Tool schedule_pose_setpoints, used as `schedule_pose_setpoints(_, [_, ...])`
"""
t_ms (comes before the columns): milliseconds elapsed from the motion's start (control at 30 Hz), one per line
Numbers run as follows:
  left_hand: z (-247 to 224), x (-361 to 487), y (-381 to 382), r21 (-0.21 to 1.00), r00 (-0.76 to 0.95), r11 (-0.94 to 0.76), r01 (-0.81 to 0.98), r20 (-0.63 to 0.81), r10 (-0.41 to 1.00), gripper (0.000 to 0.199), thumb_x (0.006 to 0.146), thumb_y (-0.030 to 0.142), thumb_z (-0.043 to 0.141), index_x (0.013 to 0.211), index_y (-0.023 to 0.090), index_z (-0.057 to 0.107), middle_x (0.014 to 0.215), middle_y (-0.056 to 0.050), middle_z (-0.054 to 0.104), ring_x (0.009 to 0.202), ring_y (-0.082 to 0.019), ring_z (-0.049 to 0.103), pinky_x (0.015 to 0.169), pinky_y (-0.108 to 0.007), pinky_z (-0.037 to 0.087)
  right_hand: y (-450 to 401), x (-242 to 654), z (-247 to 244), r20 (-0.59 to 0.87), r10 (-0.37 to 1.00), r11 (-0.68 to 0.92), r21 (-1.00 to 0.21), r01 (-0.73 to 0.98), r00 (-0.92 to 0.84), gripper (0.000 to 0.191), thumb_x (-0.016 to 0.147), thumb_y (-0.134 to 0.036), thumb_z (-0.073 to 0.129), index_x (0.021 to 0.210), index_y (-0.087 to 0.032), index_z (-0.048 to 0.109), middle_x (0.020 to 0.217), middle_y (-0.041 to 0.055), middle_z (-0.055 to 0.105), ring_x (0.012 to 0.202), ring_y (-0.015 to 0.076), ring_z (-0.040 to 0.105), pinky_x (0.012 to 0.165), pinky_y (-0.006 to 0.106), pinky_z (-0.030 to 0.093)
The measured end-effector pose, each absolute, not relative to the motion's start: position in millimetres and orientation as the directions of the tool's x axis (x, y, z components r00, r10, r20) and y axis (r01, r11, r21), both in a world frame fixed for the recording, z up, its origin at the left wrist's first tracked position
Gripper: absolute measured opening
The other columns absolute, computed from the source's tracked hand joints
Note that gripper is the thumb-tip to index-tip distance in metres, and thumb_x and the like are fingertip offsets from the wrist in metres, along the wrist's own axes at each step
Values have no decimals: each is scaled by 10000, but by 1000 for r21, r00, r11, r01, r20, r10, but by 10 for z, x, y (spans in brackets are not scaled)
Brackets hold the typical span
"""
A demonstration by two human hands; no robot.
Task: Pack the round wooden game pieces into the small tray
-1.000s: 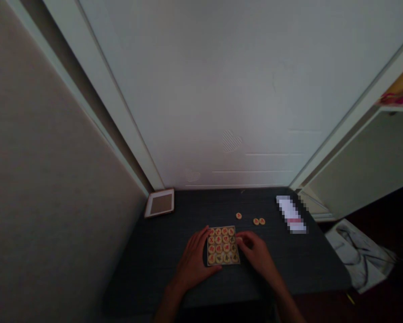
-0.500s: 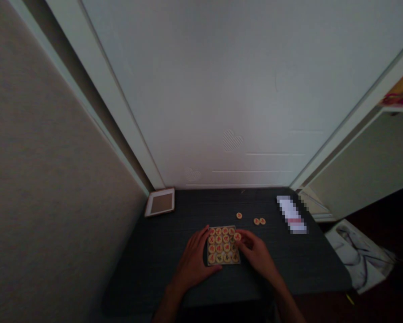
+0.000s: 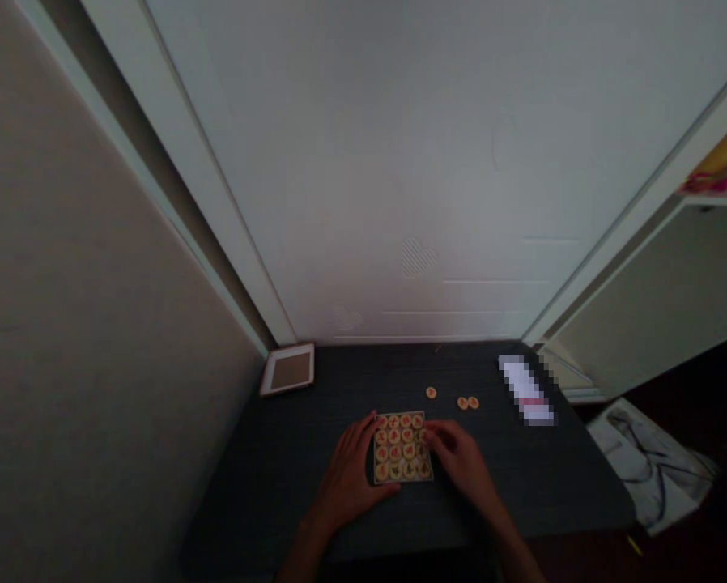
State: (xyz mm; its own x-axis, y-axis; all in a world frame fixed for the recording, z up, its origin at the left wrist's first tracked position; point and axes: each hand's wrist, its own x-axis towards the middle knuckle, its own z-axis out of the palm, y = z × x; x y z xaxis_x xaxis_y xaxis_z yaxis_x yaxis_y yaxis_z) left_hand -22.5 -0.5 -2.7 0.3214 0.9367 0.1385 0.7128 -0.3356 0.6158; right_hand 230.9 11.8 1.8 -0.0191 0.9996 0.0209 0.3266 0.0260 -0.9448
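A square box (image 3: 402, 481) filled with rows of round wooden pieces with red and dark characters lies on the dark table. My left hand (image 3: 352, 471) curves round its left side, thumb along the near edge and fingers at the far left corner. At the box's right edge, my right hand (image 3: 459, 455) has its thumb and index finger closed over the upper right pieces; what lies between the fingertips is mostly hidden. Beyond the box rests a single loose piece (image 3: 431, 393). Two more pieces (image 3: 463, 402) sit side by side to its right.
On the dark table (image 3: 266, 486), a shallow framed tray (image 3: 287, 369) stands at the back left. A blurred white item (image 3: 526, 390) lies at the back right. A white wall rises behind. Beside the table's right edge is a white box (image 3: 655, 474).
My right hand has lowered the piece it was holding at the box's right edge into the upper right area. My left hand stays round the box. The view has tilted slightly.
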Motion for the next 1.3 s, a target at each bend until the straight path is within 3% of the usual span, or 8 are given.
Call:
schedule_pose_setpoints(200, [-23,-221,-10,606,317,-325,726,124,940,1092,597,387,885,1519,319,304,1588,-52,361,1423,-335,369,1179,-517,317,150,2216,-96,78,997,63,-885,461,13,260,896,-449,616,936,-217,726,827,49,741,740,220,697,683,318,553])
schedule_pose_setpoints(500, [-28,-222,-7,621,315,-324,714,129,940,1092,581,380,891,1510,320,322,1585,-57,365,1418,-339,375,1171,-522,325,126,2171,-142,208,975,128,-808,576,74,169,908,-344,611,932,-219,723,865,70,707,787,234,674,736,345,532])
schedule_pose_setpoints(833, [-35,-223,4,609,327,-339,717,136,935,1060,612,415,868,1514,311,321,1588,-72,358,1422,-353,369,1168,-544,320,-41,2306,-95,356,921,360,-623,694,-158,367,850,-92,546,1121,-267,720,1141,104,634,1058,259,622,915,429,546])
schedule_pose_setpoints(1133, [-29,-221,-13,607,311,-324,726,130,941,1077,599,392,879,1514,326,316,1589,-50,360,1423,-339,370,1173,-529,323,159,2387,-102,376,922,327,-634,701,-90,353,910,-152,505,1205,-257,667,1171,105,641,1086,250,625,961,426,537])
schedule_pose_setpoints(1300, [-23,-228,-7,614,317,-325,719,126,940,1104,574,425,894,1514,325,323,1585,-62,366,1425,-352,365,1170,-542,322,555,2503,94,291,955,242,-636,732,-63,295,931,-228,533,1182,-265,684,1163,90,689,1111,258,624,1010,436,484])
